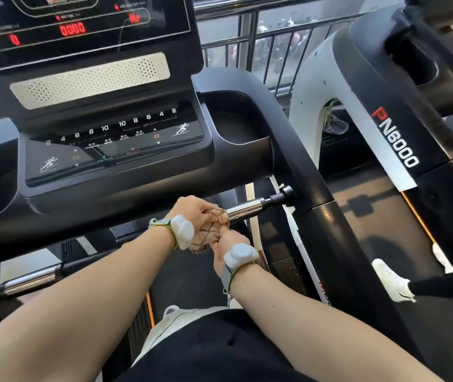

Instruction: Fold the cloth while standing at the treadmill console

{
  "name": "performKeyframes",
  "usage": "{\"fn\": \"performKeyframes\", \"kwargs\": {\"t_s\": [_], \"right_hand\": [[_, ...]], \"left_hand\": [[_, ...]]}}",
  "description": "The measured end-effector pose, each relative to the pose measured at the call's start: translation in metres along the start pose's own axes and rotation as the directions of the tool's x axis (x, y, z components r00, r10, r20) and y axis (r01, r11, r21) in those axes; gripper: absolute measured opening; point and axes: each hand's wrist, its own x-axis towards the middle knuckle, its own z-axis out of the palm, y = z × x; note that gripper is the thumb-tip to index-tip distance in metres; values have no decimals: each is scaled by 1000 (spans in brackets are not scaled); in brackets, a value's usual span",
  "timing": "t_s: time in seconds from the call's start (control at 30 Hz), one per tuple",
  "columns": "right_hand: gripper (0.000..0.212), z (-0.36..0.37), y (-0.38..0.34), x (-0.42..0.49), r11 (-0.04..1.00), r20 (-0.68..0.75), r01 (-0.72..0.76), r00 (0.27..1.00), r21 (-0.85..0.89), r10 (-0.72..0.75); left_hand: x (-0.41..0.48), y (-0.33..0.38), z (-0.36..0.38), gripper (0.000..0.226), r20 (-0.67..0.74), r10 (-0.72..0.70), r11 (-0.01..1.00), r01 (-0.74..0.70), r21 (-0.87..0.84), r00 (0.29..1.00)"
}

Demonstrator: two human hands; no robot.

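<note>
Both my forearms reach forward; my left hand [195, 209] grips a brownish cloth [208, 230] bunched at the inner end of the chrome grip bar [244, 209], fingers curled around it, and my right hand [229, 244] pinches its lower part. I judge wiping barely underway: one cloth, two chrome bars, the second chrome bar [29, 281] untouched.

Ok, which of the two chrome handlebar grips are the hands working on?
The grip on the person's right, by the side rail. Both hands, left hand and right hand, hold a brown cloth at its end. The other grip, lower left, is untouched.
</note>
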Motion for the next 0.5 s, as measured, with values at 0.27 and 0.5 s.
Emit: {"fn": "performKeyframes", "kwargs": {"t_s": [0.27, 0.5], "right_hand": [[45, 20, 8, -16, 988, 307, -85, 951, 129, 42], [50, 3, -6, -11, 988, 163, -81, 985, 132, 59]], "left_hand": [[-5, -25, -10, 25, 211, -206, 970, 172, 172, 955], [7, -1, 3, 27, 82, -139, 988, 133, 73, 987]]}}
